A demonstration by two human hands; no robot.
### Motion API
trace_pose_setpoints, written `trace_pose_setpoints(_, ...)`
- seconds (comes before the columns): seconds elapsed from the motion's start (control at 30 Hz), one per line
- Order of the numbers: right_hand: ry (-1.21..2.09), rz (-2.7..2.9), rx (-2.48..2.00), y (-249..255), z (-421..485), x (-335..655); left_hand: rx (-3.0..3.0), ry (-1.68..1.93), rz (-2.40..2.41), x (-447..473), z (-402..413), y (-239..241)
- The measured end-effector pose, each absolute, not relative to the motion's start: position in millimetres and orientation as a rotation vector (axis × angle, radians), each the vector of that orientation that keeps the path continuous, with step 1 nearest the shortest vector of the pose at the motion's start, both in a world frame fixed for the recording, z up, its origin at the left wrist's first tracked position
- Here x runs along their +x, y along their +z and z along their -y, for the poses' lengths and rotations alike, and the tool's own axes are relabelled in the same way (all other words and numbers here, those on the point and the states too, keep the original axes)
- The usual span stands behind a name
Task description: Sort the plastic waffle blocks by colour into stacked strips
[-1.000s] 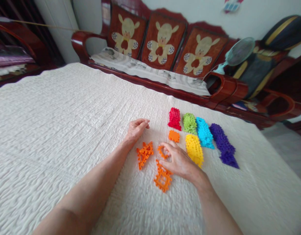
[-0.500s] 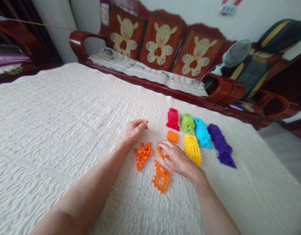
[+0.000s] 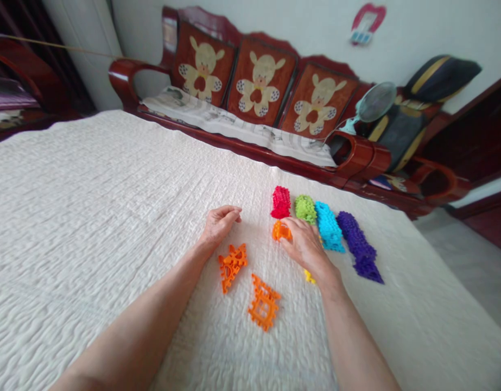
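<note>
My right hand [image 3: 306, 244] holds an orange building tile [image 3: 281, 231] between thumb and fingers. That tile is over the spot of a flat orange square tile, now mostly covered, and I cannot tell whether they touch. Loosely curled with fingertips together, my left hand [image 3: 221, 224] lies on the quilt and no object shows in it. Nearer me are a pile of orange triangular tiles [image 3: 233, 265] and another orange group [image 3: 264, 307] with an open-framed square. Beneath my right wrist, a yellow stack [image 3: 310, 276] is largely hidden.
Rows of interlocking tiles lie beyond: red [image 3: 281, 202], green [image 3: 305, 208], light blue [image 3: 329, 226] and purple [image 3: 358, 244]. A white quilted cover [image 3: 112, 217] spreads beneath everything. Past its far edge are a wooden sofa [image 3: 250, 142] with bear cushions and a fan [image 3: 378, 102].
My right hand has picked up the orange tile near the pile and carried it away from me to the orange square. My left hand stays about where it was. The view has shifted slightly.
</note>
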State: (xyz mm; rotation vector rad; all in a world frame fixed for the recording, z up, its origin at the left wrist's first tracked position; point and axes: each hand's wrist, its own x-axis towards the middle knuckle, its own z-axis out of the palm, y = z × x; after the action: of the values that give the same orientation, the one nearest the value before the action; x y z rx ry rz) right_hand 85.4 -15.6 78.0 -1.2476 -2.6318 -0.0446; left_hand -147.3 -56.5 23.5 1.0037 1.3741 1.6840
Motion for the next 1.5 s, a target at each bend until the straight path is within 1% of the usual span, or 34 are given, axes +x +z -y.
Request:
trace_pose_setpoints(0.27, -0.057, 2.584, -1.255, 66, 11, 89, 1.025, 1.677, -1.386, -147, 57, 24)
trace_pose_setpoints(0.4, 0.003, 2.566, -1.139, 67, 22, 84, 1.03, 1.662, -1.41, -148, 57, 25)
trace_pose_setpoints(0.5, 0.162, 2.552, -0.993, 69, 41, 74, 1.027, 1.665, -1.41, -148, 58, 26)
trace_pose_setpoints(0.63, 0.482, 2.58, -0.765, 69, 69, 58, 0.99, 1.661, -1.428, -147, 60, 28)
trace_pose_setpoints(0.73, 0.59, 2.63, -0.662, 66, 82, 48, 0.976, 1.647, -1.449, -147, 60, 30)
trace_pose_setpoints(0.87, 0.612, 2.623, -0.641, 55, 84, 39, 0.98, 1.67, -1.414, -146, 59, 30)
trace_pose_setpoints(1.03, 0.659, 2.411, -0.693, 44, 77, 34, 0.979, 1.68, -1.393, -147, 58, 30)
trace_pose_setpoints(1.2, 0.579, 2.241, -0.756, 42, 76, 32, 0.975, 1.661, -1.407, -147, 58, 29)
trace_pose_setpoints(1.33, 0.529, 2.276, -0.762, 42, 76, 32, 0.987, 1.678, -1.392, -147, 57, 28)
trace_pose_setpoints(1.5, 0.635, 2.377, -0.77, 48, 74, 43, 0.987, 1.683, -1.394, -147, 59, 29)
